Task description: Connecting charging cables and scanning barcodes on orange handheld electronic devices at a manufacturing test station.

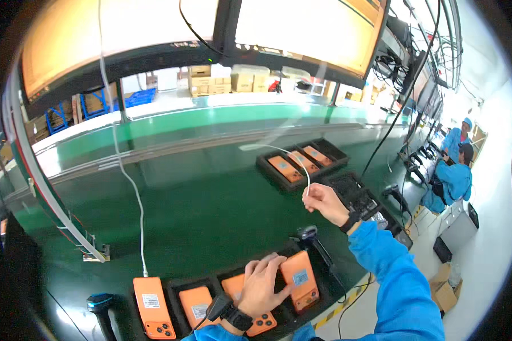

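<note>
My left hand (261,291) lies over the third orange phone (232,284) from the left in a black tray (173,295), fingers apart. Its thumb and index finger touch the left edge of the rightmost orange phone (301,279), which sits tilted at the tray's right end. Between the fingertips of my right hand (324,203), farther away and to the right, is a thin white cable (284,151). Farther left in the tray are a second orange phone (196,302) and a leftmost orange phone (153,307) with another white cable (135,193) at its top edge.
A second black tray (279,181) with three orange phones stands farther back on the green table (199,210). Handheld scanners lie at the left (100,310) and beside the near tray (318,244). Monitors (301,34) hang above. Two people in blue (452,179) work at the far right.
</note>
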Motion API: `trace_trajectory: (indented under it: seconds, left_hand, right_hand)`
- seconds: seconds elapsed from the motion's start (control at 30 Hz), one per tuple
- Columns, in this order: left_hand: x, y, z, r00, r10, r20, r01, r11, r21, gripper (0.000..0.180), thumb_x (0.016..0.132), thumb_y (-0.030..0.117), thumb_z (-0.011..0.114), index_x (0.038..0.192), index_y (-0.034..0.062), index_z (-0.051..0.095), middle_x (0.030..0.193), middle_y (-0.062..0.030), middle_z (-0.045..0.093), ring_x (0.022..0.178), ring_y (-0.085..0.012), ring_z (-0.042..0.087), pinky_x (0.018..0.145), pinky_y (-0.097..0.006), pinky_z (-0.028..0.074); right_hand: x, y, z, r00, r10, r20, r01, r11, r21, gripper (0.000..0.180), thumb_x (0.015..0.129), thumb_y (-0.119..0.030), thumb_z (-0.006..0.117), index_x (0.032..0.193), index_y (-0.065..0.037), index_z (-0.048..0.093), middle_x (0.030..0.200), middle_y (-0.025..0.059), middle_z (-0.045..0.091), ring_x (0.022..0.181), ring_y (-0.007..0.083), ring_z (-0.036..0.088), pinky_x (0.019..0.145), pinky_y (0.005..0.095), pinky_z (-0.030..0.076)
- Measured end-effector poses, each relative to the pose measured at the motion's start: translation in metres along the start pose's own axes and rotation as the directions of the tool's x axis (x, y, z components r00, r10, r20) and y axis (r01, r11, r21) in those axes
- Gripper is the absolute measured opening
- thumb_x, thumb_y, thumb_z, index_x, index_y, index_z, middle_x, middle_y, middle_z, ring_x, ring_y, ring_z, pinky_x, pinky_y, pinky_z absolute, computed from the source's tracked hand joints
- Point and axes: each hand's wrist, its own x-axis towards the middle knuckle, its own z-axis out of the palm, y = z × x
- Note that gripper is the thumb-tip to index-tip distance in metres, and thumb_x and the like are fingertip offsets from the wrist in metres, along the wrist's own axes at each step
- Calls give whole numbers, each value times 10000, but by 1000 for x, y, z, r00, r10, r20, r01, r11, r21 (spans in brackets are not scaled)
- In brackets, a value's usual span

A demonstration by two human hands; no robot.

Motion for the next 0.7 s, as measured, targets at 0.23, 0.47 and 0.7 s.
trace_trajectory:
  seconds: [0.23,0.47,0.7]
  left_hand:
    - [-4,9,15,999,25,-43,-37,948,-317,608,740,79,808,1278,12,532,1045,-167,689,887,-343,686,752,-392,559]
    - [-4,18,8,993,93,-66,-105,970,-219,596,712,109,830,1247,34,577,941,-135,692,809,-309,678,708,-404,521]
    - [-6,19,6,996,75,-53,-84,975,-205,578,715,116,825,1244,58,599,853,-100,682,775,-270,676,693,-383,514]
  right_hand:
    - [-81,-79,33,927,18,375,-59,993,98,133,914,-51,710,1027,2,664,952,82,711,885,148,686,805,295,556]
    - [-94,-83,31,875,32,484,-5,998,-57,196,961,-190,671,1025,-6,688,907,45,716,851,95,656,783,274,532]
    - [-91,-92,30,835,46,548,62,982,-177,198,932,-198,699,1026,-24,702,909,59,721,844,118,670,752,280,534]
